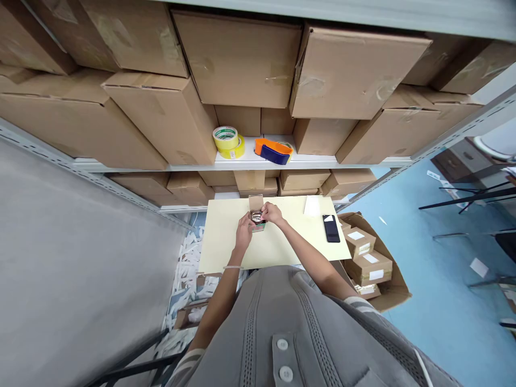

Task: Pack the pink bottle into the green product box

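A small open cardboard box stands on the pale yellow table top, its flap raised at the far side. Inside its opening sits a shiny, dark, rounded object, too small to name. My left hand grips the box along its left side. From the right, my right hand reaches over the box with fingers pinched at the edge of the shiny object. A black phone lies to the right, and white paper is near the back edge.
Shelves with large cardboard boxes rise behind the table. Yellow tape rolls and an orange and blue tape dispenser rest on the shelf edge. A big carton with labelled parcels stands right; paper strips cover the floor left.
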`<state>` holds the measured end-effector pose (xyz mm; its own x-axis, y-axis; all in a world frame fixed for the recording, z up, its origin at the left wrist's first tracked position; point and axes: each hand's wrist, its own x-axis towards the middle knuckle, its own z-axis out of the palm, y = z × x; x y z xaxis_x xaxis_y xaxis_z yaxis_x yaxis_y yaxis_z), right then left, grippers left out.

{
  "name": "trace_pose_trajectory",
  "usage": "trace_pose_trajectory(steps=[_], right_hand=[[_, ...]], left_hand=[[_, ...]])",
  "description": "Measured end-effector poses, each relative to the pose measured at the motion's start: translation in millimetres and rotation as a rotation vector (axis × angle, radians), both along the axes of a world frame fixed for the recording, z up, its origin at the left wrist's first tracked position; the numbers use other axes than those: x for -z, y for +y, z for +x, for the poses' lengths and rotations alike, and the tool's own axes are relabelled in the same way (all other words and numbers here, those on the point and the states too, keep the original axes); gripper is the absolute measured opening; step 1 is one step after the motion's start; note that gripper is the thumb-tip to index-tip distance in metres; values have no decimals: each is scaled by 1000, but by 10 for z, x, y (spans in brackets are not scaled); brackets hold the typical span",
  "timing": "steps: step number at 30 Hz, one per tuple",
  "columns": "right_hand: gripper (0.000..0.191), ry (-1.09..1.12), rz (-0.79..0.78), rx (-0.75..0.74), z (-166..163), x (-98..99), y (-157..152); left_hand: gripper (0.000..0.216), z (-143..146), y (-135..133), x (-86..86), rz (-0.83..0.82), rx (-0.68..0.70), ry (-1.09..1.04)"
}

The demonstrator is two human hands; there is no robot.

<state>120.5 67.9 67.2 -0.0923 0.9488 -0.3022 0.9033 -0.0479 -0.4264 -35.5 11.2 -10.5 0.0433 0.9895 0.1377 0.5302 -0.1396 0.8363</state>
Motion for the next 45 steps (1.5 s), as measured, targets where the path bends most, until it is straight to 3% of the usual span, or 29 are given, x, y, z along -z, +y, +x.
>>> trace_pose_trajectory(steps=[10,16,26,28,31,33,35,39,45], right_hand=[[18,-6,108,-127,-69,13,-31],[14,-83,157,-236,30,83,-170],[20,-204,354,-378,-132,72,-450],[18,-144,426,-317,-57,117,-475],[22,132,471,-15,74,263,-493],[27,388,406,244,127,397,-501],[27,616,268,403,137,532,-503],[19,773,119,430,70,715,-466],[14,651,201,442,-26,776,-349]], left_hand=[[17,-53,-7,-39,-18,12,2],[15,-32,7,-60,-10,22,9],[12,-93,30,15,-32,-19,-119],[11,-87,3,31,-40,-32,-169],[10,-57,-50,66,-26,-125,-299],[14,-40,-72,98,-34,-243,-447],[26,-33,-73,129,-72,-366,-623],[44,-33,-10,164,-143,-414,-756],[31,25,149,159,-178,-290,-627]])
